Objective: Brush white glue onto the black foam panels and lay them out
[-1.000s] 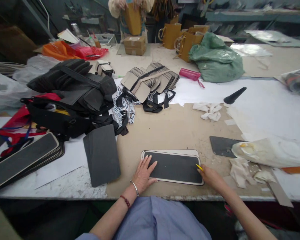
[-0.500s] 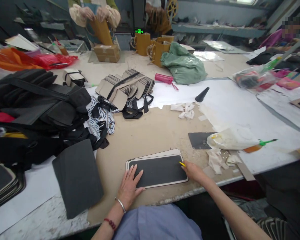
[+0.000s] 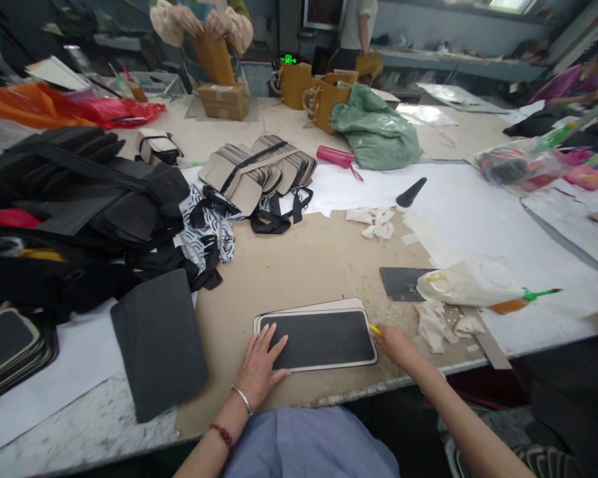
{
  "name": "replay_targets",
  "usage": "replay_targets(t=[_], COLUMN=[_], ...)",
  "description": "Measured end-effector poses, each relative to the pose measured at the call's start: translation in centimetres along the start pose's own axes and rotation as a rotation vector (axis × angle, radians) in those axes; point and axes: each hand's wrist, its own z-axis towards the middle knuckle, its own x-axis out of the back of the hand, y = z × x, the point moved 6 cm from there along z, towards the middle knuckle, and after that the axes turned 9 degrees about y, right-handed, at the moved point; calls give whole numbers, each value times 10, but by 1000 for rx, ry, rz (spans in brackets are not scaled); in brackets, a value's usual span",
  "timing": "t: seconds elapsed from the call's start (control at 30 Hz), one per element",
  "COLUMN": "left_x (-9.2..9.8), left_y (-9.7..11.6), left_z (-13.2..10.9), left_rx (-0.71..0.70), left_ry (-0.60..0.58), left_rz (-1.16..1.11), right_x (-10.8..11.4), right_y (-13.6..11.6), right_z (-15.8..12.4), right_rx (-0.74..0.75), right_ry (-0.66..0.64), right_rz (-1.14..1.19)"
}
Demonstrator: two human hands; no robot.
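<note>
Yellow stick (image 3: 374, 328) and dark panel (image 3: 323, 337), one each, occupy two hands (image 3: 260, 364).

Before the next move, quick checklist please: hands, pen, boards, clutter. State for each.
1. Left grip on the work: ok, fingers spread over the left end of the dark board.
2. Right grip has the tool: ok, closed on the yellow pen.
3. Pen tip touching the board: cannot tell; it is at the right edge, but contact is too small to see.
4. Boards lined up: not ok, the pale board underneath shows askew past the far edge.
5. Cloth scraps off the boards: ok, they lie apart, to the right.
</note>
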Motion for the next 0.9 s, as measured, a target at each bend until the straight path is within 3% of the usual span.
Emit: replay_targets(t=[0.13,0.23,0.33,0.47,0.6,0.77,0.9], left_x=[8,17,20,18,13,15,25], left_y=[-2,-15,-26,-39,-55,-65,-61], left_z=[-5,-17,-28,-30,-26,-14,-10], left_rx=[76,314,527,716,912,945,943], left_ry=[122,285,359,341,257,228,256], left_rz=[-135,-229,-303,-421,-577,-657,-673], right_x=[-3,-10,-16,-17,-14,-12,-16], right_y=[7,6,3,4,6,-2,-6], right_z=[-11,-18,-20,-17,-18,-23,-27], right_rx=[-15,-13,-10,-6,-7,11,12], right_ry=[-1,-22,-39,-33,33,62,38], right_rz=[1,8,14,32,246,462,511])
